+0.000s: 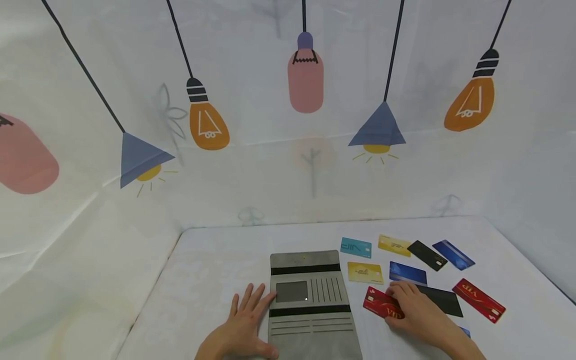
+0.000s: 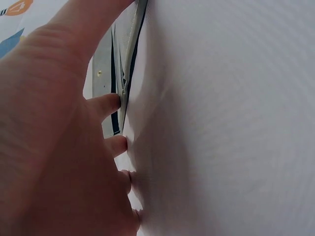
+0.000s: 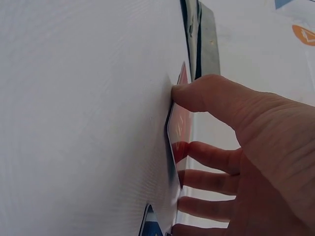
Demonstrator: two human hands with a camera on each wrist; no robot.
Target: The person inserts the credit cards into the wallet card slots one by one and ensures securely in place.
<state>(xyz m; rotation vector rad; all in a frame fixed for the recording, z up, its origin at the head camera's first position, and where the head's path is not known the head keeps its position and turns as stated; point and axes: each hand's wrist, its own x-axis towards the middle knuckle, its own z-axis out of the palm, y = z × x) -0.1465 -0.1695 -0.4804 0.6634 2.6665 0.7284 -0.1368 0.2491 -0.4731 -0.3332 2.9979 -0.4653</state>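
Five outspread fingers of the left hand (image 1: 245, 322) rest, gripping nothing, along the left edge of a grey wallet (image 1: 313, 290) on the table (image 1: 211, 270), its long axis pointing away from the person. Just to the wallet's right, apart from it, is the red VIP card (image 1: 378, 301), long axis slanting crosswise, its left end nearest the wallet. The right hand (image 1: 416, 315), much the nearer one, pinches it across the right half; a second red card (image 1: 479, 300) lies farther right.
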